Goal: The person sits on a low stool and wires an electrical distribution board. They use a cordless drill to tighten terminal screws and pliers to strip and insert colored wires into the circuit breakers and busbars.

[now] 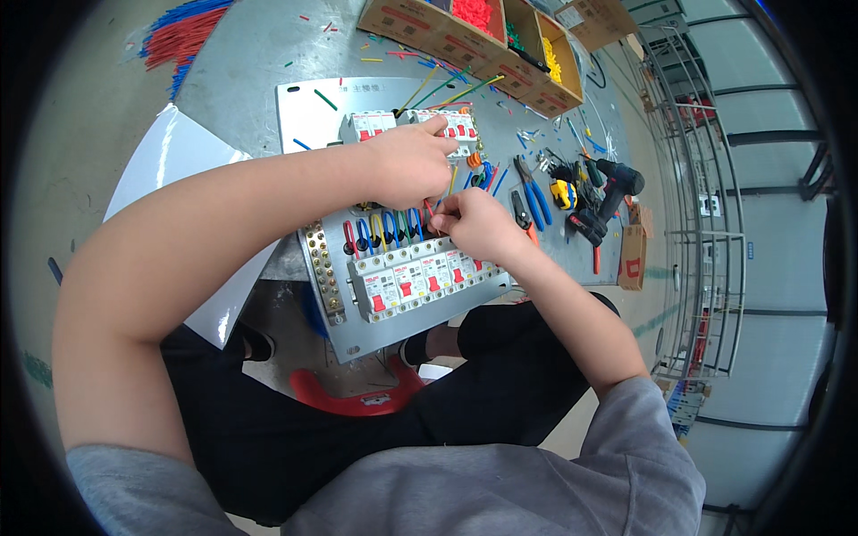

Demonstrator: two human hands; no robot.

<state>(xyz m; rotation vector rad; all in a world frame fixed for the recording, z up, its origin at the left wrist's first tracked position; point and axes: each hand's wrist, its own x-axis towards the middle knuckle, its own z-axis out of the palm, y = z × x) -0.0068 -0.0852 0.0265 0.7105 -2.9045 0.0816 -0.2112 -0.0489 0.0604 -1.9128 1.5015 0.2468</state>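
A metal mounting plate (295, 103) bears two rows of circuit breakers and lies at the table's near edge, over my knees. My right hand (487, 225) pinches a short red wire (429, 209) above the nearer breaker row (433, 279). My left hand (413, 163) reaches across the farther breaker row (368, 125), its fingers bent and partly over the red switches; whatever its fingertips hold is hidden. Looped blue, yellow, green and red wires (390, 228) stand between the rows. A brass terminal bar (322, 268) runs along the plate's left side.
Cardboard bins (500, 55) of red, green and yellow small parts stand at the back. Blue-handled pliers (534, 195), a tape measure (563, 194) and a cordless drill (608, 201) lie on the right. Red and blue wire bundles (188, 40) lie far left. A white sheet (170, 170) overhangs the table's left edge.
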